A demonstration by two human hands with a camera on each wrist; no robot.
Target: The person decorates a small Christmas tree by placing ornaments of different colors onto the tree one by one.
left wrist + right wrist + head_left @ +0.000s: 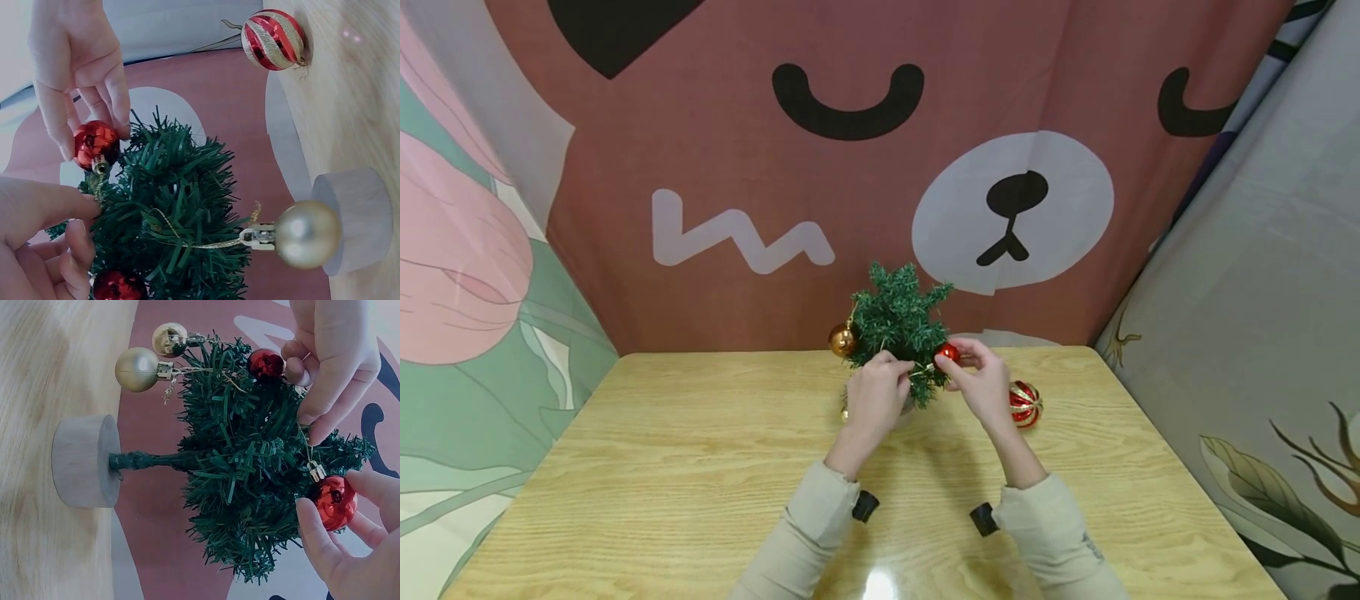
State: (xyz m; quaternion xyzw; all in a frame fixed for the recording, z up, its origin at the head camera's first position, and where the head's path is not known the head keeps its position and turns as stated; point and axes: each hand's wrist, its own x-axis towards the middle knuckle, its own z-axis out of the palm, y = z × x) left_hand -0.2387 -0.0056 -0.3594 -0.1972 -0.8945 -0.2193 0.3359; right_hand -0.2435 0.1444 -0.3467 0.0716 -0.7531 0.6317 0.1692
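Observation:
A small artificial Christmas tree (898, 312) stands on the table near its back edge. My right hand (985, 387) holds a shiny red bauble (335, 503) between thumb and fingers at the tree's right side. Thumb and index finger of my left hand (876, 390) pinch the bauble's gold string (307, 439) close against the branches. Whether the string loops round a branch is hidden by the needles. Another red bauble (265, 364) hangs near my left hand, and two gold baubles, one matte (136, 369) and one shiny (169, 339), hang lower down.
A red and gold striped bauble (1025, 404) lies on the wooden table (700, 467), right of the tree. The tree's round grey base (84, 461) rests on the tabletop. Printed curtains (737, 150) stand behind and at both sides.

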